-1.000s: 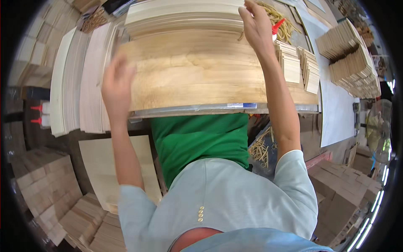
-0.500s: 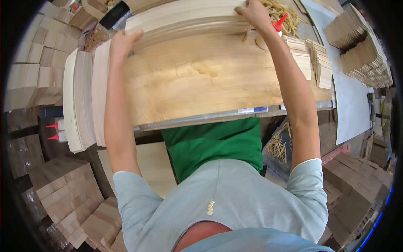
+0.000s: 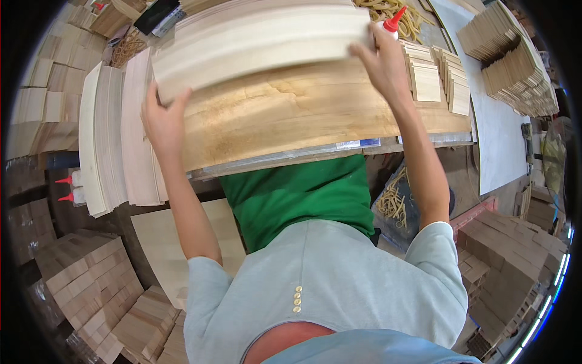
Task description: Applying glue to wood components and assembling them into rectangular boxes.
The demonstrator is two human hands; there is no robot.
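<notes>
A wide, thin pale wooden board (image 3: 260, 51), blurred by motion, spans the far part of the worktop. At its left end is my left hand (image 3: 165, 124), thumb and fingers closed around the near corner. My right hand (image 3: 389, 67) grips the right end, its thumb along the near edge. Under and in front of the board lies the smooth yellowish wooden work surface (image 3: 291, 115). A white glue bottle with a red nozzle (image 3: 394, 23) stands just beyond my right hand. Small overlapping wooden slats (image 3: 426, 82) lie to the right of it.
Stacks of long thin boards (image 3: 109, 139) stand at the worktop's left edge, with red-tipped bottles (image 3: 74, 195) beside them. Tan rubber bands (image 3: 394, 203) lie lower right. Piled slats (image 3: 515, 73) rest on a grey table (image 3: 503, 145). Wood block stacks (image 3: 91, 273) surround me.
Both hands have come nearer to me, bringing the board over more of the work surface. My right hand's fingers have shifted to the board's right end.
</notes>
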